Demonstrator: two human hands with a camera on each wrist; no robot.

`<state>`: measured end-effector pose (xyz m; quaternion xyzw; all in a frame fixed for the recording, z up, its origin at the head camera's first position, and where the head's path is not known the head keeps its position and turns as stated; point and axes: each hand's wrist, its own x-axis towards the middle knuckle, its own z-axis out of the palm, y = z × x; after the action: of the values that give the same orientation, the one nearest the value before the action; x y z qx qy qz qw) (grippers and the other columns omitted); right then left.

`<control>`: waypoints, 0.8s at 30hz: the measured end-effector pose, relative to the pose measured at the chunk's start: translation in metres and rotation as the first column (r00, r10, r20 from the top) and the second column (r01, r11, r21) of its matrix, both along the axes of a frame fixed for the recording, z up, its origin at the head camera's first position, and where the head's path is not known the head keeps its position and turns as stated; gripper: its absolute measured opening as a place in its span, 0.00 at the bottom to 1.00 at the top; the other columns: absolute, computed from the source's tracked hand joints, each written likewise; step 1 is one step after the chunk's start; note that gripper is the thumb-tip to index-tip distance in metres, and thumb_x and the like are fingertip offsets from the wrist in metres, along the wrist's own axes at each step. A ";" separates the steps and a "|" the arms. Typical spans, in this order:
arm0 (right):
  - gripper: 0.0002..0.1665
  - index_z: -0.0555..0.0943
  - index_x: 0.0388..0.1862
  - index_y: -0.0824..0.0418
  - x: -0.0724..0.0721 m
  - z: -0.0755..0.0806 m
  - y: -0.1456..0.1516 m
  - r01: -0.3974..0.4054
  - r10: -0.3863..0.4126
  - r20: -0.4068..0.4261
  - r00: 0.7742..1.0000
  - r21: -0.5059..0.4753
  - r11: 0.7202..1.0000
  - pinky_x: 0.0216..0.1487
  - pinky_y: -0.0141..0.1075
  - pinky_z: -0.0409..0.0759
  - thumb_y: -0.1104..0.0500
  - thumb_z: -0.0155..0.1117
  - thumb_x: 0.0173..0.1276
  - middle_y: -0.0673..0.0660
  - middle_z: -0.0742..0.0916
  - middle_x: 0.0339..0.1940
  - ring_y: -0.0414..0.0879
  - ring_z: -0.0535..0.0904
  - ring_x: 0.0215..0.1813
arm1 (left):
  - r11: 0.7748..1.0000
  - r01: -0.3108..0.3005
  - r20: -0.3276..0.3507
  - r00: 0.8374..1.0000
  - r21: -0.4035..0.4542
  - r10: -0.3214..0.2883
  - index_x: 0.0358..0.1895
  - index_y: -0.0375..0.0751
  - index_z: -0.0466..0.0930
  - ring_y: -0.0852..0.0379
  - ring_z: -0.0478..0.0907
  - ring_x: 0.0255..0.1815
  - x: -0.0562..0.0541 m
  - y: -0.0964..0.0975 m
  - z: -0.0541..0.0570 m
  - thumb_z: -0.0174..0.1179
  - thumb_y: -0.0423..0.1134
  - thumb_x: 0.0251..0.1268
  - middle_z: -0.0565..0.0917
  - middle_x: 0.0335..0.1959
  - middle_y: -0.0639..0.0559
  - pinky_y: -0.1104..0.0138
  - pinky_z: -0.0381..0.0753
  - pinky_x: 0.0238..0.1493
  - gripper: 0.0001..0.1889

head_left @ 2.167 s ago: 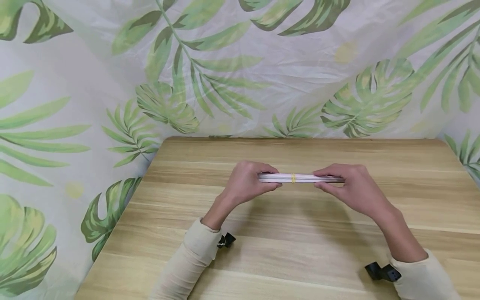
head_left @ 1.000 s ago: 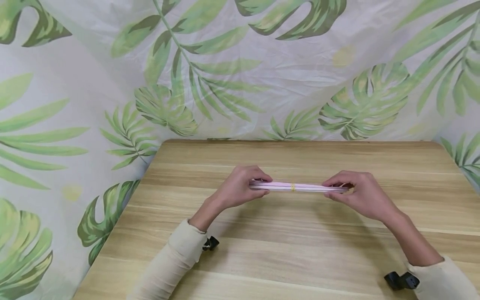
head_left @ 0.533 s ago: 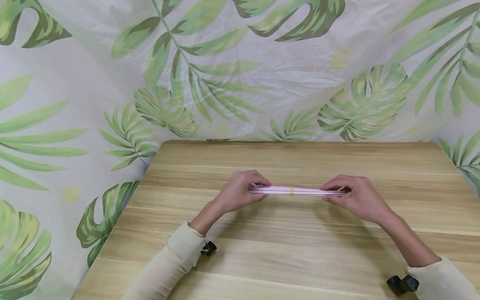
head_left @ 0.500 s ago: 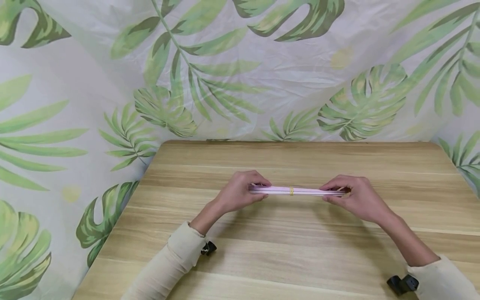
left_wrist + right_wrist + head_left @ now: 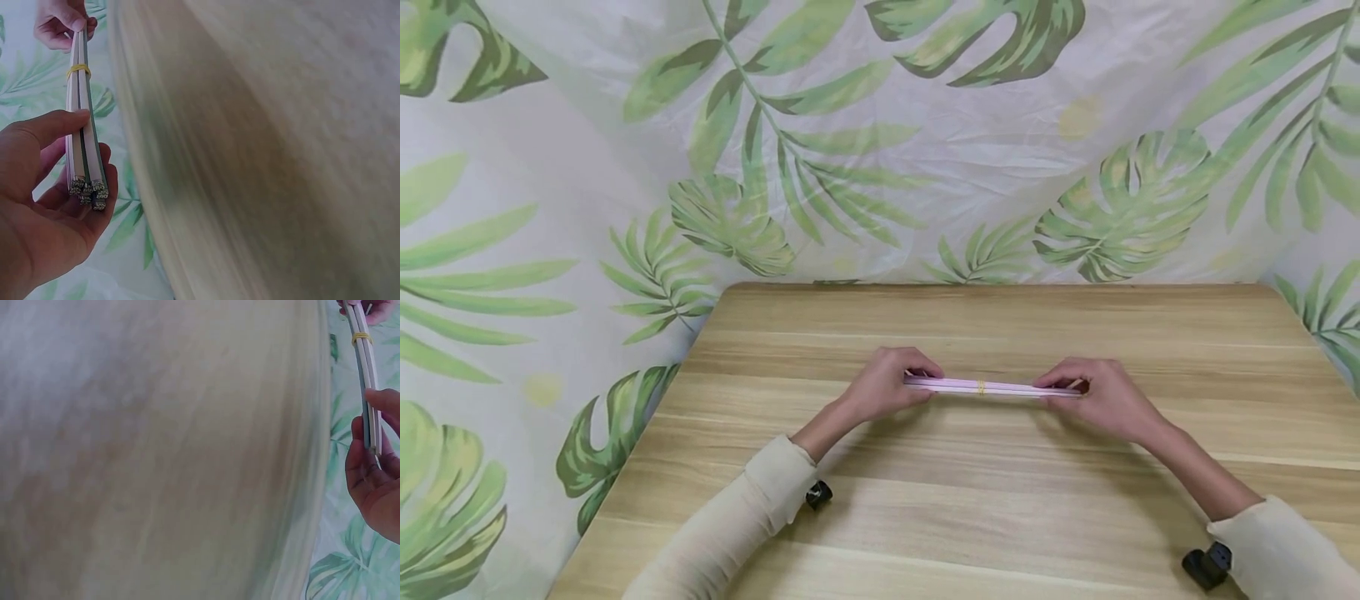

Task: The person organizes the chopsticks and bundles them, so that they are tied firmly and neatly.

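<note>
A bundle of slim pale pink and white chopsticks (image 5: 962,386) is held level above the wooden table, a yellow rubber band (image 5: 981,387) wound round its middle. The left hand (image 5: 883,385) pinches one end between thumb and fingers. At the other end the right hand (image 5: 1101,397) grips the bundle the same way. In the left wrist view, silvery patterned square ends (image 5: 87,191) of several sticks show beside the fingers, and one side of the bundle looks greenish. The right wrist view shows the bundle's other end (image 5: 374,447) close to the right palm.
The wood-grain table (image 5: 925,517) spreads beneath both hands, its rounded far edge close to a leaf-print cloth (image 5: 850,167). Black wrist cameras (image 5: 1207,565) are worn at the cuffs of the pale sleeves (image 5: 752,492).
Over the last two seconds both hands have come slightly lower in the head view with the bundle. The hands first moved apart, then the right hand shifted a little left. Both grips stay on.
</note>
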<state>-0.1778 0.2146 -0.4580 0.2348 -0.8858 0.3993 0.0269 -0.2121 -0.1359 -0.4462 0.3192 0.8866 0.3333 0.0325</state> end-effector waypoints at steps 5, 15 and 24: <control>0.10 0.94 0.43 0.53 -0.005 -0.007 -0.001 -0.016 0.015 0.031 0.999 0.038 0.999 0.38 0.30 0.84 0.65 0.81 0.64 0.47 0.93 0.36 0.31 0.84 0.37 | 0.999 -0.001 0.008 1.000 -0.034 0.001 0.49 0.40 0.93 0.58 0.88 0.44 -0.003 0.002 -0.006 0.77 0.30 0.63 0.93 0.45 0.48 0.72 0.85 0.47 0.11; 0.10 0.93 0.45 0.54 -0.013 -0.014 -0.002 -0.054 0.047 0.075 0.996 0.096 0.994 0.41 0.30 0.84 0.65 0.79 0.66 0.48 0.93 0.39 0.33 0.85 0.39 | 0.996 -0.024 0.039 0.999 -0.081 0.027 0.48 0.40 0.93 0.59 0.88 0.42 -0.007 0.003 -0.012 0.78 0.30 0.60 0.93 0.42 0.49 0.71 0.85 0.47 0.13; 0.10 0.93 0.44 0.56 -0.013 -0.015 -0.004 -0.068 0.061 0.061 0.996 0.114 0.991 0.37 0.29 0.79 0.64 0.81 0.65 0.46 0.92 0.36 0.32 0.80 0.35 | 0.988 -0.023 0.032 0.999 -0.155 0.028 0.51 0.41 0.93 0.58 0.87 0.45 -0.006 0.006 -0.013 0.78 0.31 0.61 0.93 0.45 0.50 0.68 0.85 0.50 0.14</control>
<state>-0.1905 0.2105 -0.4734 0.2527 -0.8999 0.3545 -0.0252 -0.2184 -0.1302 -0.4593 0.2985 0.9131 0.2693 0.0680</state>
